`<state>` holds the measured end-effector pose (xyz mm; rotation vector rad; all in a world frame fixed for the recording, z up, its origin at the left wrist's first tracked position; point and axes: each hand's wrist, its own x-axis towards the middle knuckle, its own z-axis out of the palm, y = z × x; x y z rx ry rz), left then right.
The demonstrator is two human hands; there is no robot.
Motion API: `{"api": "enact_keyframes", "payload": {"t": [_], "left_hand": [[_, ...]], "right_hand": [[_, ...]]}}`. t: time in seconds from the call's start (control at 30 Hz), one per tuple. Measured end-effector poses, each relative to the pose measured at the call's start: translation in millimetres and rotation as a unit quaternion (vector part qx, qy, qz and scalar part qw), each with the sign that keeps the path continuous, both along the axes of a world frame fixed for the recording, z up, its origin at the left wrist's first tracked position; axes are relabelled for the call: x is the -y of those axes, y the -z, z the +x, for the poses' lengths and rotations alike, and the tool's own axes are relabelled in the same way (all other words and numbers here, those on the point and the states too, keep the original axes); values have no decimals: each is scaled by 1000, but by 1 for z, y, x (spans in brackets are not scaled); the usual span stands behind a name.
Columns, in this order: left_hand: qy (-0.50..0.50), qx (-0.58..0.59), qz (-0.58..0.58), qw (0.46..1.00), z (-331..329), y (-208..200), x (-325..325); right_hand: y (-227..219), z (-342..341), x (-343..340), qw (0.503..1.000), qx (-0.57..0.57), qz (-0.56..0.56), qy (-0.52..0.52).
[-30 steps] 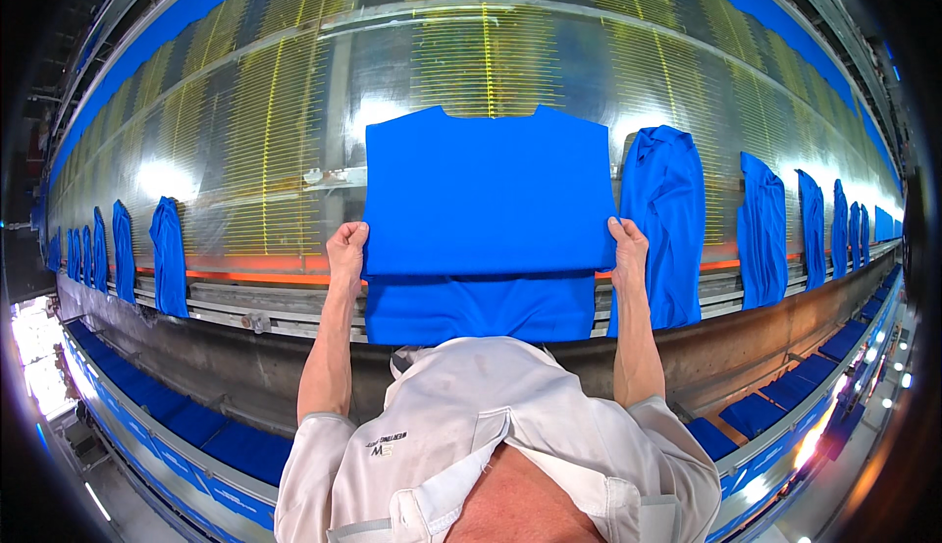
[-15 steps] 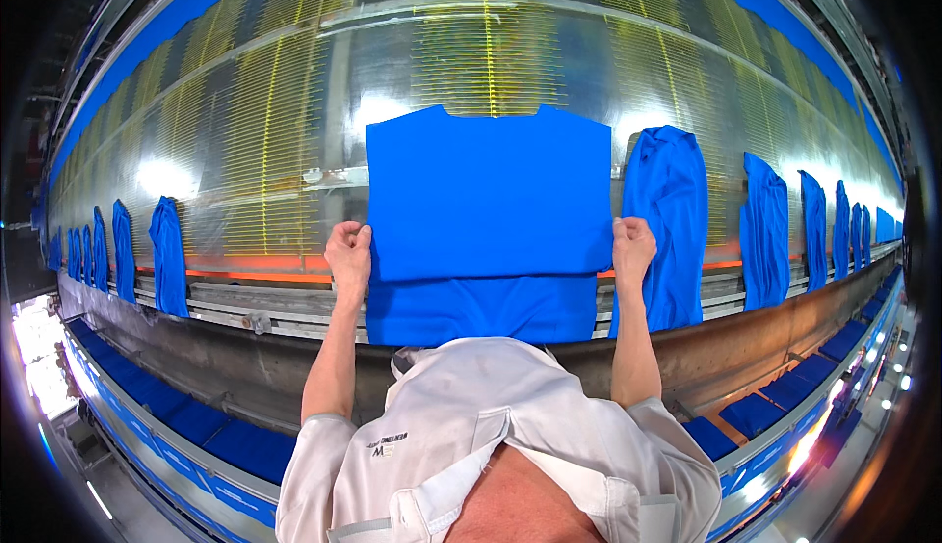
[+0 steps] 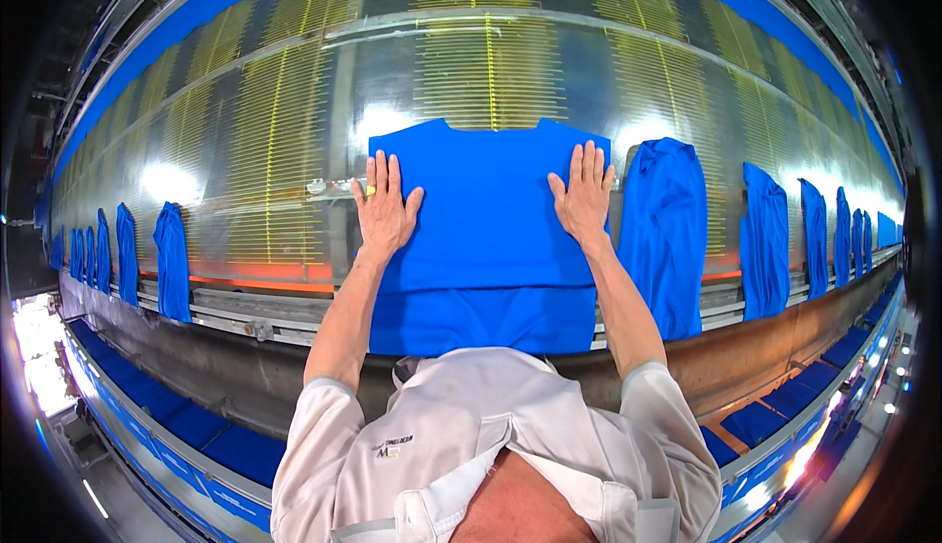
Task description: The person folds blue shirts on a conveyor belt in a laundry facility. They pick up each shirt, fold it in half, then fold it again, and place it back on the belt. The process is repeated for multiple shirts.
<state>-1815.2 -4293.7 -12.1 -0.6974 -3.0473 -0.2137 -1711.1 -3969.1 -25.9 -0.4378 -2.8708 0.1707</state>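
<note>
A flat blue fabric panel [image 3: 491,200], cut with a shallow notch at its far edge like a neckline, lies on the table before me. Its near part hangs over the table's front edge towards my body. My left hand [image 3: 386,205] rests flat near the panel's left edge, fingers stretched out and pointing away from me; something small and yellow shows on one finger. Near the right edge lies my right hand [image 3: 586,195], also flat with the fingers extended. Neither hand grips anything.
The long table [image 3: 358,72] carries yellow ruled markings. A gathered blue cloth piece [image 3: 662,239] lies right of the panel, with several more further right [image 3: 765,239] and left [image 3: 172,258]. Behind me, stacked blue pieces [image 3: 191,420] lie along a rack.
Both hands have let go of the panel's side edges and moved farther forward and inward, now lying flat on its upper part with fingers spread out.
</note>
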Motion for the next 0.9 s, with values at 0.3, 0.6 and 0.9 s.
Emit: {"api": "enact_keyframes", "payload": {"t": [0.3,0.6,0.9], "left_hand": [[-150,12,26,988,39,-35,41],[-552,-71,373,742,236,-12,161],[-434,319,647,539,259,-21,104]], "right_hand": [[-38,51,3,986,-77,-146,5],[-93,255,42,728,333,-573,176],[-53,287,95,536,-60,-771,338]]}}
